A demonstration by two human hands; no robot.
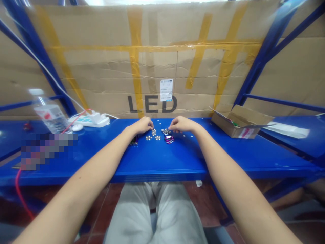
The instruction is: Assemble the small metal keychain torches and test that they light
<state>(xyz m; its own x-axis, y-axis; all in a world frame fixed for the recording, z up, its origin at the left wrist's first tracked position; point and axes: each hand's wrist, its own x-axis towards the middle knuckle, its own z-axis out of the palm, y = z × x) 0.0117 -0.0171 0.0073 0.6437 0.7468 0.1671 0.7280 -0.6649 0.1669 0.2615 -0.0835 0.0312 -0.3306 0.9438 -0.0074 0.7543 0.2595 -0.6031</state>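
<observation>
My left hand (144, 125) is closed, its fingertips pressed together at the upper end of a cluster of small round metal pieces (153, 132). Whatever those fingertips hold is too small to make out. Two more little groups of round pieces, a left one (149, 138) and a right one (157, 138), lie just below. My right hand (181, 124) is pinched beside a heap of small metal parts (166, 131); anything between its fingers is hidden. Shiny purple and silver loops (169, 139), looking like carabiners, lie below that heap. Dark slender pieces with metal ends (134, 141) sit by my left wrist.
The blue table (157, 161) is backed by a large taped cardboard sheet (106, 78). An open carton (238, 123) stands right, near a white packet (289, 129). At left are a water bottle (48, 113), a power strip (88, 119) and a red cable (19, 189).
</observation>
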